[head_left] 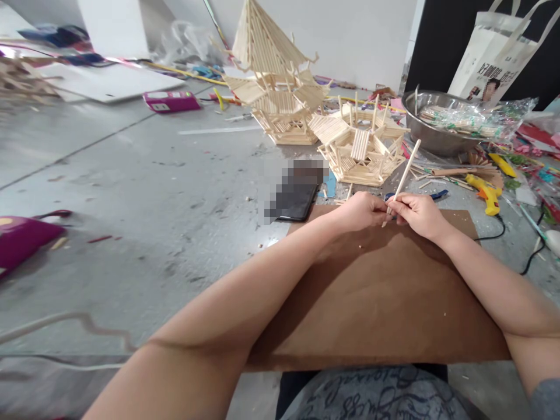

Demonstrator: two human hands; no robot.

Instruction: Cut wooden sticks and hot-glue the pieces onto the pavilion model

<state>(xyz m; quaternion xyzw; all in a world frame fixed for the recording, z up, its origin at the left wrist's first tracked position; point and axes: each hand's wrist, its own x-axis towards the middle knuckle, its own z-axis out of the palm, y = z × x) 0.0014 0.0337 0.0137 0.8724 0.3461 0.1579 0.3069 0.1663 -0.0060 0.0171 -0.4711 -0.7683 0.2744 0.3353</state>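
Note:
Over the far edge of a brown board [394,303], my left hand [365,210] and my right hand [413,213] meet, fingers pinched round one pale wooden stick [408,169]. The stick slants up to the right, with a short end showing below the fingers. Beyond my hands is a low wooden-stick frame [361,146] with short upright posts. Behind it to the left rises a tiered stick tower [280,81] with a pointed roof. A black phone [293,201] lies left of my hands. A dark blue tool [438,195] is partly hidden behind my right hand.
At the right are a metal bowl [441,137] of bagged sticks, a yellow glue gun [485,193] with a black cord, and a white bag [494,58]. Purple boxes [172,101] and a white board [109,81] lie on the left. Loose sticks and scraps litter the floor.

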